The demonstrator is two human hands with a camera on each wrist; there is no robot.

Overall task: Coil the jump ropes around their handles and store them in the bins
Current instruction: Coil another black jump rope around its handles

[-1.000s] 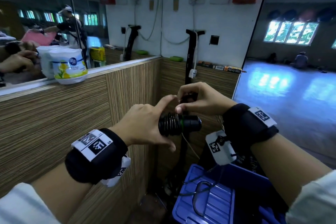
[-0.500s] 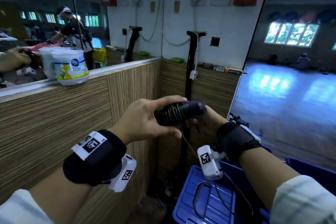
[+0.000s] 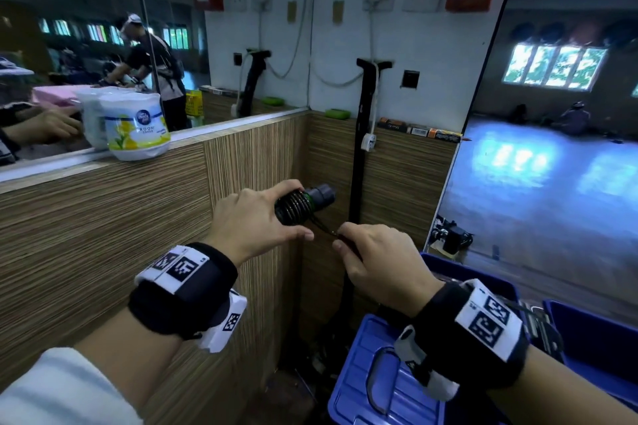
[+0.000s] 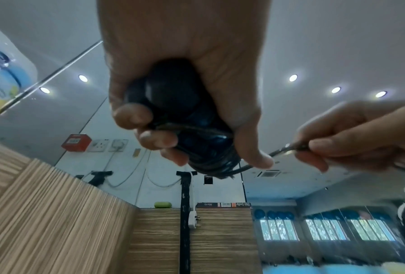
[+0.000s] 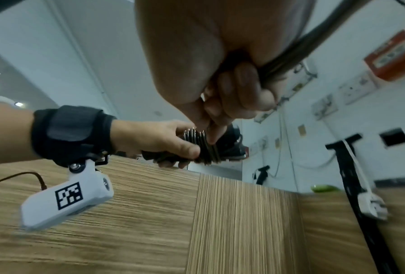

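Observation:
My left hand (image 3: 262, 221) grips the black jump rope handles (image 3: 303, 204) at chest height, with several turns of thin dark rope coiled round them. The handle bundle (image 4: 185, 118) fills my left palm in the left wrist view. Just below and to the right, my right hand (image 3: 373, 259) pinches the loose rope (image 3: 322, 226) close to the coil; the rope (image 4: 288, 149) runs taut from the coil to those fingers. In the right wrist view the rope (image 5: 297, 50) passes through my curled fingers (image 5: 241, 87). A blue bin (image 3: 593, 338) stands low at the right.
A blue bin lid (image 3: 366, 393) with a rope loop on it lies under my right wrist. A wood-panelled wall (image 3: 103, 235) with a ledge holding a white air-freshener tub (image 3: 134, 128) runs along the left. A black pole (image 3: 362, 148) stands in the corner.
My right hand has come from under the handles to in front and below them, pulling the rope taut. The left hand has kept its grip and lifted the bundle slightly.

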